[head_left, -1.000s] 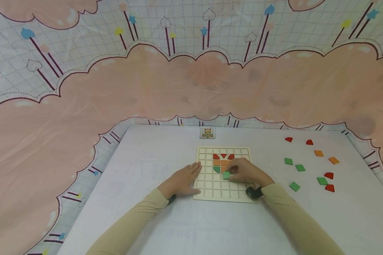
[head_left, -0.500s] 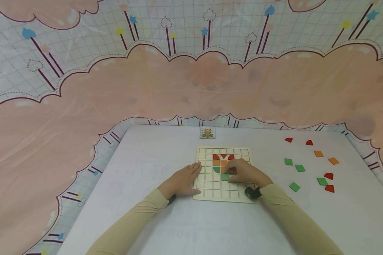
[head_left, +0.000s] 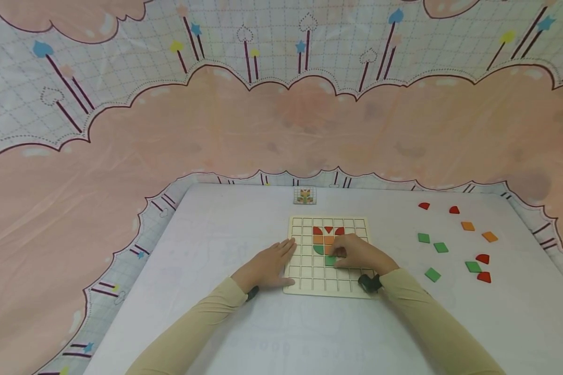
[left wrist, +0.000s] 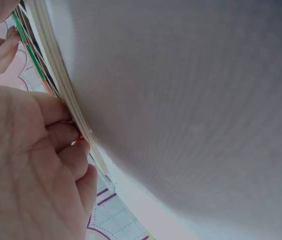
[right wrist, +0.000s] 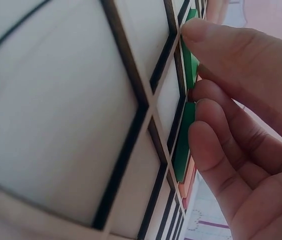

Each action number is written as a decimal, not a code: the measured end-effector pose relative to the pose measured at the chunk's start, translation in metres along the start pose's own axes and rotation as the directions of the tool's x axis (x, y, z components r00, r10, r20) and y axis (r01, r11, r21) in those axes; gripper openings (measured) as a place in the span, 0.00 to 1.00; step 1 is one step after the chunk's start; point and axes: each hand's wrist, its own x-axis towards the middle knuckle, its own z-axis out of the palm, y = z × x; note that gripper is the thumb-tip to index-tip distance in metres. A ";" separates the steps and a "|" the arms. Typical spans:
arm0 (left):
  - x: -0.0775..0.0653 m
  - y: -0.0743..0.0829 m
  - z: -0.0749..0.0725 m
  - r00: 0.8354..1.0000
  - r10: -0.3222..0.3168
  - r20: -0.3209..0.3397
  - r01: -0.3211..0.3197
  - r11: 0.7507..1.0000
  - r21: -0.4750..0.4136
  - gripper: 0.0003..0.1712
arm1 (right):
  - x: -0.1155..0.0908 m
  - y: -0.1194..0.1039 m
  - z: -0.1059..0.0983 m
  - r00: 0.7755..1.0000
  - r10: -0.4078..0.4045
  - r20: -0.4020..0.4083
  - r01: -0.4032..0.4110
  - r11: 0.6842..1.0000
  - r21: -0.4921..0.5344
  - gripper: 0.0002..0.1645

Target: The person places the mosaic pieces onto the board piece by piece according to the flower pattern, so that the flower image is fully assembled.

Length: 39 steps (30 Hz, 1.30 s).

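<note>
Hands first, near the front edge of the table (head_left: pixel 225 323). Left hand (head_left: pixel 267 266) flat, fingers straight and close together, pressing the grid board (head_left: pixel 305 284) at its left edge. Right hand (head_left: pixel 358 253) with fingertips (right wrist: pixel 201 35) bent, pushing the green tile (head_left: pixel 330 260) into a square under the red and orange flower. Small, thin, stiff, probably light and a bit slippery; best pinched by its edges. Farther right, loose tiles (head_left: pixel 474 266); beyond the board, picture card (head_left: pixel 305 195).

A plain white tabletop (head_left: pixel 225 323) stands under even, soft light — behind and around it hangs a pink cloud-patterned fabric backdrop (head_left: pixel 281 130) with a pale grid, stars and hearts.
</note>
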 end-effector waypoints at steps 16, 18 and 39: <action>0.000 0.002 -0.001 1.000 -0.015 0.015 0.015 1.000 -0.003 0.53 | -0.014 0.016 -0.020 0.998 0.032 -0.048 -0.029 0.998 0.063 0.14; 0.000 0.001 -0.001 1.000 -0.013 0.016 0.013 1.000 0.001 0.53 | -0.020 0.019 -0.026 0.997 0.043 -0.065 -0.039 0.997 0.059 0.15; 0.000 -0.001 0.001 1.000 -0.007 0.013 0.007 1.000 0.006 0.53 | -0.081 0.100 -0.119 0.938 0.153 -0.310 -0.150 0.988 0.035 0.20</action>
